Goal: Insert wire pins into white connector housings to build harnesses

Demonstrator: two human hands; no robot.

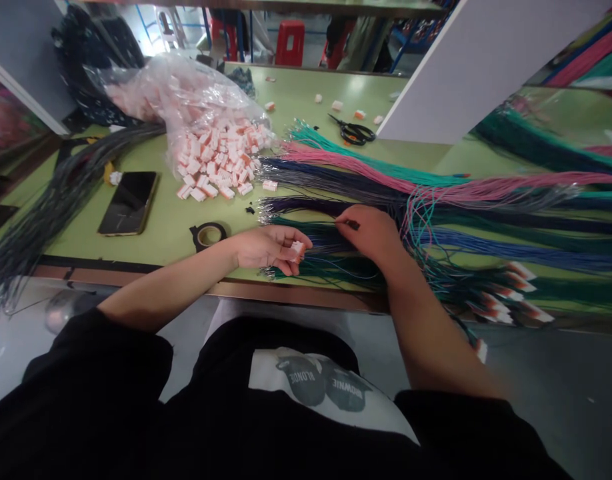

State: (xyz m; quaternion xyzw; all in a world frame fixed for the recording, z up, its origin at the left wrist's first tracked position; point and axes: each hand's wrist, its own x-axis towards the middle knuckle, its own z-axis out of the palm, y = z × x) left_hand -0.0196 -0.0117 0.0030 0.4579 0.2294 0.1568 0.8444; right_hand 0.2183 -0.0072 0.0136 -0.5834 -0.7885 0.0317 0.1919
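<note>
My left hand (pixel 272 249) is closed, palm partly up, with a small white-and-orange connector housing (pixel 297 251) between thumb and fingers. To its right, my right hand (pixel 373 233) is bent over the wires, its thumb and forefinger pinched on a thin dark wire, mostly hidden by the fingers. Beneath and around both hands lie bundles of green wires (pixel 331 268) and dark purple wires (pixel 306 205), with silvery terminals at their left ends. Beyond them stretch pink wires (pixel 356 164) and teal wires (pixel 346 148).
A clear plastic bag (pixel 186 87) spills a heap of connector housings (pixel 219 160). Black tape (pixel 209 235), a phone (pixel 129 203) and grey wires (pixel 71 180) lie left. Scissors (pixel 353 131) rest near a white post (pixel 451 80). Finished-looking wires with housings (pixel 506 293) overhang the front edge at right.
</note>
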